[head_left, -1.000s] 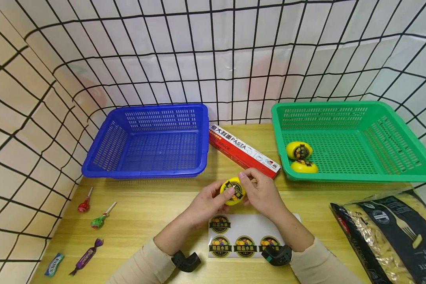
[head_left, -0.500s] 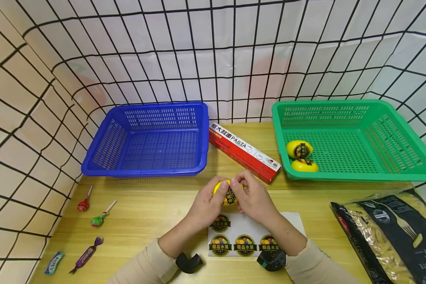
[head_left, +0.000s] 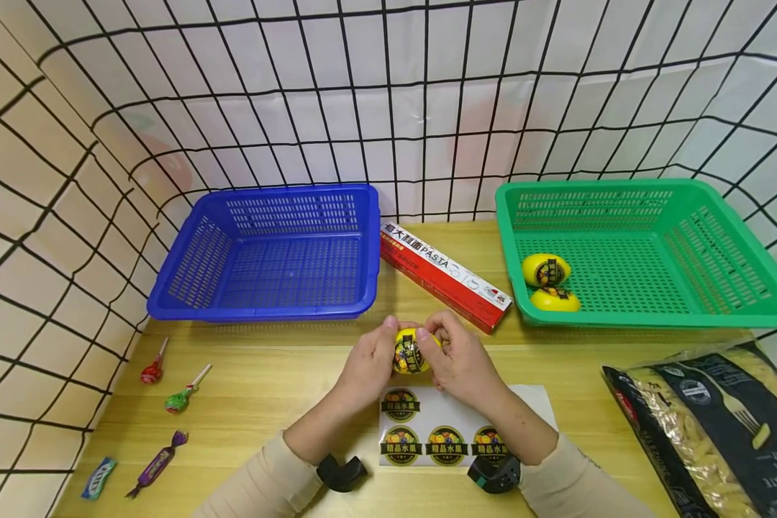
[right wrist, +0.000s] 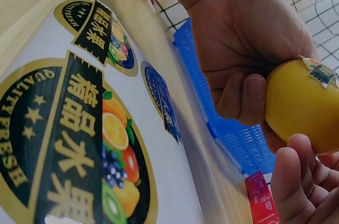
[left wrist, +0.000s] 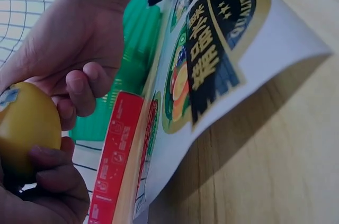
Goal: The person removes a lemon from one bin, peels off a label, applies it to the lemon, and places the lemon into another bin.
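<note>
A yellow lemon [head_left: 409, 355] with a round dark fruit sticker on its side is held between both hands, above the far edge of a white sticker sheet [head_left: 450, 410]. My left hand [head_left: 365, 368] grips it from the left, thumb at its upper edge. From the right, my right hand [head_left: 466, 361] holds it, thumb on the sticker's right part. In the left wrist view the left fingers curl under the lemon [left wrist: 32, 128]. A raised sticker edge shows on the lemon [right wrist: 299, 107] in the right wrist view. Several printed stickers remain on the sheet.
Behind stand a blue basket [head_left: 262, 316] and a green basket [head_left: 654, 320]; two stickered lemons [head_left: 547, 270] lie in the green one. A pasta box [head_left: 450, 277] lies between. Lollipops [head_left: 178, 400] and wrapped candies [head_left: 158, 464] are left, a pasta bag [head_left: 706, 424] right.
The lemon has turned and shifted slightly left. My left thumb has moved off the sticker to the lemon's upper edge, while my right thumb has come onto the sticker.
</note>
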Available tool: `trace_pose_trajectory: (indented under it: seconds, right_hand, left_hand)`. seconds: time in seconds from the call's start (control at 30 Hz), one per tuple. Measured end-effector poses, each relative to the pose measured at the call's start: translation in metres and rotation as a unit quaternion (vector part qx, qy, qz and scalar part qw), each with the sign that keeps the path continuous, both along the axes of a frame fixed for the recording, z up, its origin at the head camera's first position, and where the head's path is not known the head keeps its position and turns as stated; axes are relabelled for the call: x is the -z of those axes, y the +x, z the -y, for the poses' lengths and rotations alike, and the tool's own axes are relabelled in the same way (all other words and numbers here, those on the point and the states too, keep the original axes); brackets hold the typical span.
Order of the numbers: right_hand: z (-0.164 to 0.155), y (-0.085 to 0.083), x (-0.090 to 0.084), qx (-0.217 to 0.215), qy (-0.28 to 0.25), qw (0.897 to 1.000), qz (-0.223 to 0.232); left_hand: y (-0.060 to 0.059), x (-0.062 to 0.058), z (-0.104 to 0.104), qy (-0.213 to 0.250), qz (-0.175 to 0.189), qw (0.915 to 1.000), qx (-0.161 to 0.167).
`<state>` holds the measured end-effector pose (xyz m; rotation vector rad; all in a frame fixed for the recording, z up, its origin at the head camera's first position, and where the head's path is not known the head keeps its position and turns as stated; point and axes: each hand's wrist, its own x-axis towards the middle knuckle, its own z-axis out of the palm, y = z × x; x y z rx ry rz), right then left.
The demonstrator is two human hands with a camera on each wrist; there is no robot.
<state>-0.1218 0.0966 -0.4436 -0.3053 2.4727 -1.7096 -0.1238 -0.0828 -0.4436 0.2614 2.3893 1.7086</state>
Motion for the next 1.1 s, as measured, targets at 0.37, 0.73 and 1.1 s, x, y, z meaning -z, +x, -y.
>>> trace_pose_trajectory:
  seconds: [0.37,0.73,1.1]
  right_hand:
    - [-0.005,-0.004,-0.003,0.009,0.019,0.998,0.053]
    - [-0.014,-0.005,-0.007,-0.064,0.035,0.996,0.049]
    - [-0.014,-0.006,-0.01,-0.062,0.039,0.996,0.059]
  left_hand:
    - [-0.001,-0.009,0.008,-0.091,-0.022,0.9901,0.105]
    - [-0.005,-0.011,0.011,-0.088,0.038,0.9678,0.233]
    - [-0.001,-0.008,0.011,-0.079,0.011,0.9705,0.227]
